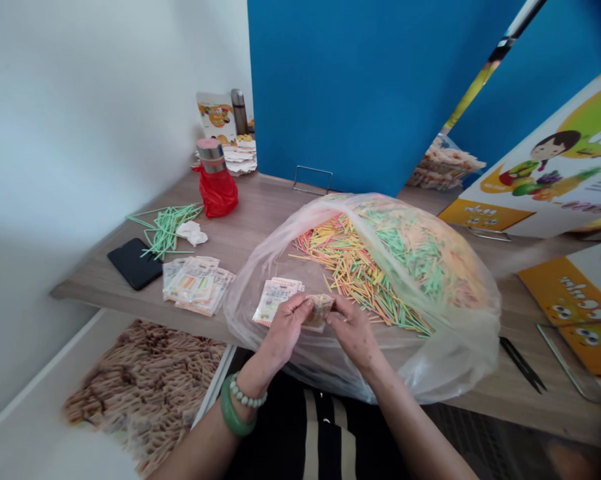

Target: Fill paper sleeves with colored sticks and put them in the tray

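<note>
My left hand (pixel 286 327) and my right hand (pixel 350 332) meet at the table's front edge. Both pinch a small clear packet (pixel 320 308) with printed paper inside. Just left of it lies a small stack of printed packets (pixel 275 298) on the plastic. Beyond my hands a big clear plastic bag (pixel 460 360) holds a heap of thin coloured sticks (pixel 380 267) in yellow, green and orange. A green bangle and a bead bracelet circle my left wrist.
Another pile of printed packets (pixel 195 283), a black phone (pixel 133 263), loose green sticks (pixel 168 227), a crumpled tissue and a red-bagged flask (pixel 214 179) lie to the left. Black scissors (pixel 523 363) and orange printed boards (pixel 575 300) sit right. A blue partition (pixel 370 87) stands behind.
</note>
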Demonstrator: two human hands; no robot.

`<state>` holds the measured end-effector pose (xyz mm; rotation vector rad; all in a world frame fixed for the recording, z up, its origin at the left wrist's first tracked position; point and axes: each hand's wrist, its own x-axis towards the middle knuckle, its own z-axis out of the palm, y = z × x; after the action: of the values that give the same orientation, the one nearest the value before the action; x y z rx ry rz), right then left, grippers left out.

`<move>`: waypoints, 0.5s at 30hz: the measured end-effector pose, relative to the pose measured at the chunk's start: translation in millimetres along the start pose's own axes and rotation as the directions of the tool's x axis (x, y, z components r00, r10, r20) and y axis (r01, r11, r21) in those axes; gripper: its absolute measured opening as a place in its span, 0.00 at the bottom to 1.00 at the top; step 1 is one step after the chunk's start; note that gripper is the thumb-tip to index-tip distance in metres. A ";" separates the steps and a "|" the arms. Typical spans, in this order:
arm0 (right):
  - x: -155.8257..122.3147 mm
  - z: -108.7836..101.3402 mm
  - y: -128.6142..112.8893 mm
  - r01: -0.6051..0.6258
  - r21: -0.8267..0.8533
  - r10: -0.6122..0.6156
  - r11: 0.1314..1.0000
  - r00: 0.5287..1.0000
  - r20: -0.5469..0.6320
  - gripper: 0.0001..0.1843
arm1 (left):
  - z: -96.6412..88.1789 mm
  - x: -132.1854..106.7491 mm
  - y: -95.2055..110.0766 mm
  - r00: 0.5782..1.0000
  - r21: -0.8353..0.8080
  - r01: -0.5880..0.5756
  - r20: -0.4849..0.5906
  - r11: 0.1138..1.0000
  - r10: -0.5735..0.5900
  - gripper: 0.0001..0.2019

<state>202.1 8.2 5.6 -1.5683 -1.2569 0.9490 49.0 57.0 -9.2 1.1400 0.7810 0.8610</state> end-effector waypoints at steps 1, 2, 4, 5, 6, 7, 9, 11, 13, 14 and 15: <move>-0.4 1.7 -0.1 0.004 -0.015 -0.005 1.000 1.000 -0.019 0.08 | -1.2 -1.2 2.7 1.000 0.019 -0.023 -0.007 1.000 0.023 0.16; -1.1 3.2 -0.7 0.019 -0.028 -0.020 0.999 0.999 -0.029 0.08 | -2.5 -2.9 5.7 0.999 0.034 -0.038 -0.017 0.999 0.038 0.16; -3.0 6.0 -1.5 0.072 -0.045 -0.074 0.996 0.996 -0.053 0.10 | -5.2 -7.0 11.0 0.998 0.027 -0.044 -0.039 0.999 0.045 0.16; -3.6 7.7 -0.9 0.105 -0.044 -0.108 0.993 0.992 -0.069 0.09 | -6.6 -9.2 12.9 0.999 -0.003 -0.031 -0.044 1.000 0.030 0.17; -3.8 10.0 0.6 0.138 -0.044 -0.141 0.990 0.986 -0.089 0.09 | -7.9 -11.1 14.2 0.999 -0.048 -0.012 -0.050 0.999 0.009 0.19; -3.3 12.8 2.9 0.171 -0.051 -0.175 0.984 0.980 -0.098 0.09 | -9.3 -12.5 14.9 0.998 -0.095 0.007 -0.054 0.995 -0.013 0.22; -1.2 20.4 7.8 0.206 -0.041 -0.209 0.978 0.974 -0.085 0.09 | -12.6 -14.5 15.6 0.997 -0.146 0.004 -0.077 0.989 -0.016 0.22; 0.6 29.4 9.6 0.216 -0.027 -0.217 0.976 0.974 -0.058 0.09 | -17.1 -16.8 17.8 0.993 -0.137 -0.050 -0.110 0.989 0.035 0.18; 0.6 38.2 6.2 0.213 -0.003 -0.213 0.977 0.976 -0.038 0.08 | -23.8 -20.7 22.9 0.990 -0.102 -0.098 -0.115 0.990 0.086 0.17; 0.0 42.5 2.8 0.210 0.017 -0.210 0.978 0.977 -0.027 0.08 | -28.2 -23.1 26.5 0.990 -0.079 -0.109 -0.097 0.991 0.101 0.16; -0.7 46.8 -1.3 0.200 0.043 -0.199 0.979 0.980 -0.014 0.08 | -33.4 -25.5 30.4 0.992 -0.056 -0.112 -0.064 0.992 0.108 0.16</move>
<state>157.9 15.8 -7.8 -1.3817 -1.3493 0.8340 2.9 54.5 14.5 1.1166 0.7428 1.0089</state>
